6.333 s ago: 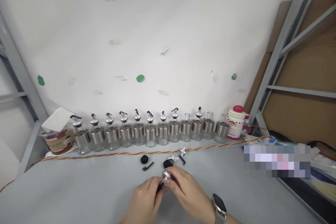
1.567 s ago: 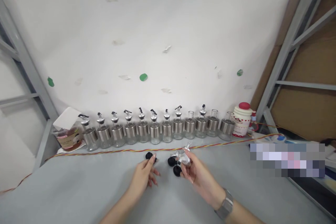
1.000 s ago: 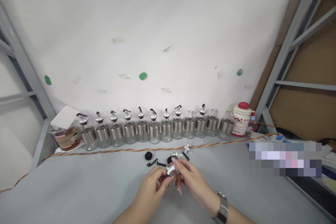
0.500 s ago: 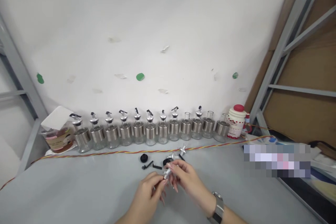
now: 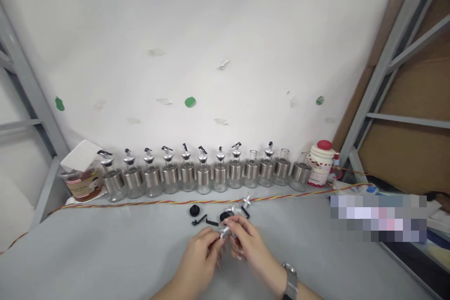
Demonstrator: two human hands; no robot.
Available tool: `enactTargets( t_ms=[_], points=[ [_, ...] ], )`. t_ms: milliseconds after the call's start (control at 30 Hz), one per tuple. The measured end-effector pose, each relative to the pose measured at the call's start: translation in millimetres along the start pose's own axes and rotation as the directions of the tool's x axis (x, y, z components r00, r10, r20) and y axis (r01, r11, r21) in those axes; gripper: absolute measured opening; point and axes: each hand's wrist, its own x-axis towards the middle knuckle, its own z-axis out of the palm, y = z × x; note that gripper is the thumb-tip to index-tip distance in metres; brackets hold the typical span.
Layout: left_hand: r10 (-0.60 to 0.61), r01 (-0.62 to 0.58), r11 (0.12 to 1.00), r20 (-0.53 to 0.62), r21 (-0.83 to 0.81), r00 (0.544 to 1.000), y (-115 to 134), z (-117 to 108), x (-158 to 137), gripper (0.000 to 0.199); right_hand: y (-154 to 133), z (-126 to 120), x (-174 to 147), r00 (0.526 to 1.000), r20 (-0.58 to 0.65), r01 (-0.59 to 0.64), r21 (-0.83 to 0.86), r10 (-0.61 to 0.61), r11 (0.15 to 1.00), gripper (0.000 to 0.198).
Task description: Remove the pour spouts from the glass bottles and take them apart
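Observation:
Between my two hands is a small silver bottle pourer spout (image 5: 225, 231), held just above the grey table. My left hand (image 5: 199, 254) pinches one end of it between thumb and fingers. The other end is gripped by the fingertips of my right hand (image 5: 249, 243), which partly cover it. Just beyond the hands lie loose parts: a black round stopper (image 5: 194, 210), black flip levers (image 5: 212, 223), another black lever (image 5: 245, 212), and a second silver spout (image 5: 247, 200). More black and silver pieces sit partly hidden behind my right fingers.
Along the wall stands a row of glass bottles (image 5: 204, 176) with steel sleeves; most carry pourers, several have bare necks. A twisted red-yellow cord (image 5: 140, 204) crosses the table before them. A plastic tub (image 5: 82, 186) stands left, a white red-lidded jar (image 5: 321, 165) right.
The view has shifted slightly, moving the background to the right. My hands keep hold of the silver spout, which has tilted a little flatter, and my right fingers are curled in more.

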Motion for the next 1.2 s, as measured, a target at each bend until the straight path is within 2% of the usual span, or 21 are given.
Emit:
enactTargets(
  t_ms=[100,167,233,267,333,400,467,533,600,667,767,867,1067,1200],
  points=[
    [-0.04,0.043,0.997,0.04,-0.065,0.998,-3.5,1.3,-0.3,0.031,-12.1,-7.2,2.3,0.997,-0.04,0.069,0.041,-0.067,0.997,0.029],
    [-0.07,0.073,0.996,0.048,-0.06,0.996,-8.4,-1.1,-0.6,0.033,-25.7,-19.7,6.2,0.976,-0.139,0.173,0.034,-0.166,0.984,0.028],
    [-0.073,0.073,0.997,-0.011,0.035,0.997,-12.6,-7.1,0.3,0.032,-38.5,-35.5,11.4,0.931,-0.242,0.246,-0.137,-0.274,0.959,0.027],
    [-0.068,0.074,0.991,-0.059,0.108,0.996,-14.1,-11.1,1.4,0.031,-42.6,-42.9,14.1,0.925,-0.246,0.221,-0.273,-0.29,0.936,0.028],
    [-0.08,0.115,0.957,-0.137,0.265,0.987,-16.3,-19.4,4.1,0.027,-44.8,-54.0,18.5,0.935,-0.229,0.164,-0.397,-0.27,0.903,0.025],
    [-0.112,0.17,0.905,-0.168,0.389,0.98,-18.7,-25.7,6.8,0.023,-40.3,-58.2,20.3,0.952,-0.189,0.128,-0.466,-0.24,0.875,0.021],
    [-0.144,0.207,0.869,-0.17,0.45,0.975,-22.3,-28.3,8.6,0.021,-34.0,-57.3,19.4,0.959,-0.152,0.129,-0.522,-0.241,0.843,0.019],
    [-0.152,0.215,0.865,-0.17,0.454,0.973,-26.8,-27.5,9.2,0.031,-29.8,-54.6,16.8,0.961,-0.093,0.154,-0.605,-0.262,0.781,0.019],
    [-0.113,0.182,0.882,-0.181,0.434,0.977,-31.3,-24.6,8.9,0.042,-28.4,-53.1,14.5,0.958,-0.027,0.188,-0.695,-0.286,0.694,0.022],
    [-0.031,0.118,0.904,-0.212,0.411,0.977,-34.8,-21.6,8.1,0.041,-28.3,-53.2,13.4,0.955,0.005,0.197,-0.756,-0.295,0.624,0.024],
    [0.07,0.035,0.923,-0.258,0.382,0.964,-36.8,-18.7,6.9,0.024,-27.9,-54.5,13.6,0.949,-0.014,0.186,-0.78,-0.314,0.598,0.025],
    [0.089,0.01,0.935,-0.262,0.353,0.961,-33.5,-17.8,5.7,0.028,-27.9,-55.2,14.0,0.932,-0.014,0.207,-0.8,-0.363,0.563,0.023],
    [0.116,-0.056,0.952,-0.187,0.3,0.975,-24.6,-14.6,2.1,0.028,-27.4,-56.5,16.4,0.889,-0.018,0.233,-0.842,-0.457,0.486,0.016],
    [0.19,-0.133,0.947,-0.174,0.294,0.966,-27.3,-11.4,-0.3,0.026,-26.3,-56.3,17.0,0.875,-0.001,0.257,-0.846,-0.484,0.467,0.014]
  ],
)
